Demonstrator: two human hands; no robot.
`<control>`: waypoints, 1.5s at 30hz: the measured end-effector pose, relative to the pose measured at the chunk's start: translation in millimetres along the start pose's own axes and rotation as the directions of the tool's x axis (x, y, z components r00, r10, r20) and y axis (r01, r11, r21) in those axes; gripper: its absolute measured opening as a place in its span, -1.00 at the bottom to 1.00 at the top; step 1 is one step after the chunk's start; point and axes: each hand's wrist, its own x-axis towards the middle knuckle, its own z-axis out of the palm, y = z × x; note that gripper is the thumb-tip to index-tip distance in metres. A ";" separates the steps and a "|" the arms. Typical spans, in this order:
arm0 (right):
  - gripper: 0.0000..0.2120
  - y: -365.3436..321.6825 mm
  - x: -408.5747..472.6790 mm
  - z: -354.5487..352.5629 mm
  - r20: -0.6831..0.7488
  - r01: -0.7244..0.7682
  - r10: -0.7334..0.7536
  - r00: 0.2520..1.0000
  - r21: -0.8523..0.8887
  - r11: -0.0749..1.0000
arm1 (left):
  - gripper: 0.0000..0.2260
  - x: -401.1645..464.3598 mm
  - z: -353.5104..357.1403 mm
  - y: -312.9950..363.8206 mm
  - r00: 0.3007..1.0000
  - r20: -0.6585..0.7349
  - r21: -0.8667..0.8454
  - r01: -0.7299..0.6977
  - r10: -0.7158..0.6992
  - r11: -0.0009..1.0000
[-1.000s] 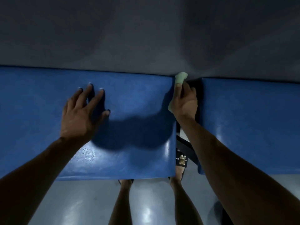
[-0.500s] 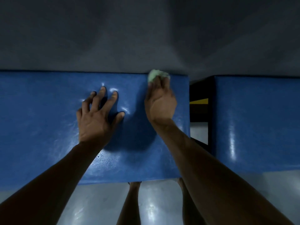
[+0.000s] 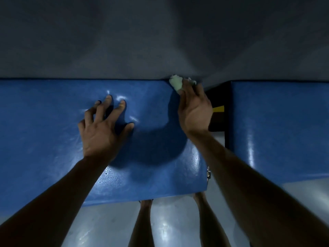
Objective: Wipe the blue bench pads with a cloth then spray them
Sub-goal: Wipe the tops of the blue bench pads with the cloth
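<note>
Our left hand lies on the left blue pad, fingers spread wide and pressing. Our right hand pinches the pale green cloth at that pad's far right corner, against the grey wall. A second blue pad sits apart, right.

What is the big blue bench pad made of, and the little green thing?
The large blue bench pad looks like smooth vinyl over soft padding: it shines, beads droplets, and dents under fingertips. The small pale green cloth looks like soft crumpled fabric.
</note>
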 end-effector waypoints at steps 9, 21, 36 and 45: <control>-0.65 -117.4 -19.1 25.2 0.068 0.351 -0.354 0.933 0.059 0.935 | -0.50 0.9 1.9 -1.9 1.000 0.011 0.000 -0.004 0.004 1.000; -0.64 -53.1 -14.4 18.7 -0.005 -0.203 0.203 0.979 0.034 0.979 | -0.44 1.6 2.3 1.0 1.000 -0.021 -0.025 -0.011 0.010 1.000; -0.56 15.0 -35.0 -18.4 0.066 -0.267 0.269 0.961 -0.030 0.963 | -0.32 -4.3 -11.6 -12.8 0.985 0.107 0.032 -0.137 0.133 0.990; -0.59 -91.0 -102.3 5.6 0.135 0.391 -0.406 0.904 0.125 0.912 | -0.26 -1.9 -14.3 -8.3 0.980 0.180 0.065 -0.091 0.078 0.994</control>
